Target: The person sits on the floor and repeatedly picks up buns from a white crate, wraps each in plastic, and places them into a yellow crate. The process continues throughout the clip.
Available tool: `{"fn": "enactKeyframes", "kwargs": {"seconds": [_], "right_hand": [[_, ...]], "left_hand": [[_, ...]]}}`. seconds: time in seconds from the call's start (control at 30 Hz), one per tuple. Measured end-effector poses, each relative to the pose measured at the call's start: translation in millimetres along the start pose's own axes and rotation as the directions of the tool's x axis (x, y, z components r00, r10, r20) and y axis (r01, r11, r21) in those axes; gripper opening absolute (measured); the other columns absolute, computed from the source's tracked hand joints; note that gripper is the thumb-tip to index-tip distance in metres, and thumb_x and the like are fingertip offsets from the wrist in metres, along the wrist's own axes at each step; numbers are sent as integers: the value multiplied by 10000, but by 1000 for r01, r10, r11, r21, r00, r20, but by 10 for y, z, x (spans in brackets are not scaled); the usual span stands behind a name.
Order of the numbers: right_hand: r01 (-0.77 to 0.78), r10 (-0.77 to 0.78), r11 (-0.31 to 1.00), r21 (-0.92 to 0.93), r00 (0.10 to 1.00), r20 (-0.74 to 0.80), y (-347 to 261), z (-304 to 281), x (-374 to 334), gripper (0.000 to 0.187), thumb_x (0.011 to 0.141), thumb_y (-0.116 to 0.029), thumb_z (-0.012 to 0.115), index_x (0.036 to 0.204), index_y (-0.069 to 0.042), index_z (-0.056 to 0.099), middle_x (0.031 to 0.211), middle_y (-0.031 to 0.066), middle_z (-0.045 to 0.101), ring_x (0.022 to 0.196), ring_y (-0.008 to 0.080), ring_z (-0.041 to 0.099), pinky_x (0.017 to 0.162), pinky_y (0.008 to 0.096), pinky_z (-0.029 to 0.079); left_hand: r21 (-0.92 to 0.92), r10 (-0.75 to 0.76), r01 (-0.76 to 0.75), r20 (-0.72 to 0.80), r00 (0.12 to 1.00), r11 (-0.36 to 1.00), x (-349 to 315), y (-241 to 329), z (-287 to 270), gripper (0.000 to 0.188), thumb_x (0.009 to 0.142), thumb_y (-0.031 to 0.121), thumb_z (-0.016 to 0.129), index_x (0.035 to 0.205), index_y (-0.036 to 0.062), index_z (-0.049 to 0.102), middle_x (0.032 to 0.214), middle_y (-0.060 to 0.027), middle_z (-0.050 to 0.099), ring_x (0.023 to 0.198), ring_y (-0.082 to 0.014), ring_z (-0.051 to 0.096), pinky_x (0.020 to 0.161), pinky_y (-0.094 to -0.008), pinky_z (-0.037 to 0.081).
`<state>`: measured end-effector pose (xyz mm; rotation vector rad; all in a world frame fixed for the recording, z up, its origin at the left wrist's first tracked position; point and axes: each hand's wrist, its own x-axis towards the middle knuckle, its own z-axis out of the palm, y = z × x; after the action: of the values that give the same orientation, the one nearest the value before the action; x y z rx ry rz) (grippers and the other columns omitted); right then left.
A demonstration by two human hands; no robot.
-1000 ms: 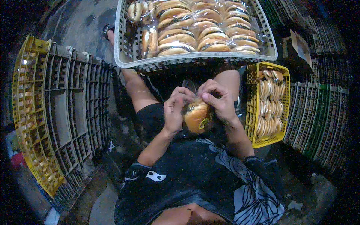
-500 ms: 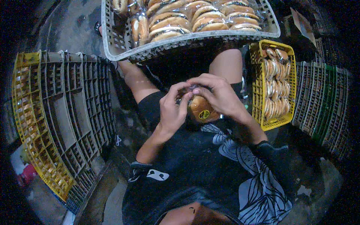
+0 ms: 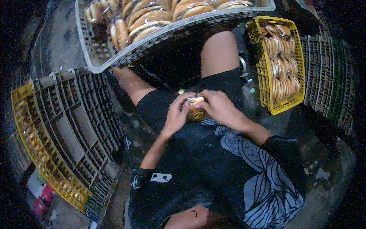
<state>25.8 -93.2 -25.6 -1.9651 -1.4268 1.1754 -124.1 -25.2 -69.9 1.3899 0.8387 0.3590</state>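
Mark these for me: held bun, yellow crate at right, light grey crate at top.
Held bun (image 3: 197, 110): head view, its visible side, by the round label.
Yellow crate (image 3: 288, 104): head view, near end wall.
Light grey crate (image 3: 169, 30): head view, near rim.

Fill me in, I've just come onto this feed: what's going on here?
A person is handling a single bun, with the left hand and the right hand holding it from either side. A round yellow mark shows on it. Ahead, a gray crate holds plastic-wrapped buns. To the right, a yellow crate holds more buns in rows. To the left are stacked crates, gray with a yellow one.
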Motion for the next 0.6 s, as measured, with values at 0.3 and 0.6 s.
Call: {"fn": "enactKeyframes", "kwargs": {"seconds": [0.3, 0.6], "right_hand": [[-470, 486, 855, 219, 578, -655, 1916, -534, 264, 770, 703, -445, 618, 1227, 23, 299, 1028, 239, 523, 917, 353, 532, 777, 401, 422], [-662, 477, 747, -56, 593, -649, 3280, -188, 890, 717, 646, -458, 661, 1129, 13, 415, 993, 223, 548, 890, 380, 540, 752, 447, 436]], "left_hand": [[-90, 209, -274, -439, 874, 958, 609, 511, 790, 208, 875, 156, 408, 900, -16, 524, 852, -86, 547, 803, -150, 514, 742, -260, 406], [-71, 13, -71, -611, 792, 995, 639, 273, 468, 272, 906, 188, 352, 926, -25, 519, 887, -61, 540, 815, -125, 498, 758, -258, 402]]}}
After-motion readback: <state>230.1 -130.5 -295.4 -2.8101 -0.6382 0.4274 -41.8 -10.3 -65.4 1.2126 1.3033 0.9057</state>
